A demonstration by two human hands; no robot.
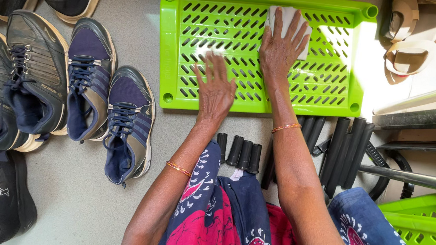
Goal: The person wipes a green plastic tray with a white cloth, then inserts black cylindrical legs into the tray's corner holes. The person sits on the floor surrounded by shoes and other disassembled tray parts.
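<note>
A bright green slotted plastic shelf tray (183, 43) lies flat on the grey floor. My right hand (281, 48) presses a white cloth (288, 22) onto the tray's far middle part. My left hand (215, 90) rests flat, fingers spread, on the tray's near edge and holds nothing. Both wrists wear thin orange bangles. Several short black plastic tubes (239, 152) lie on the floor just below the tray, between my arms.
Several dark blue and black sneakers (90, 82) stand in a row at the left. Longer black tubes (347, 152) lie at the right beside metal rails. Another green tray (428, 225) sits at lower right. Beige sandals (413, 40) are at top right.
</note>
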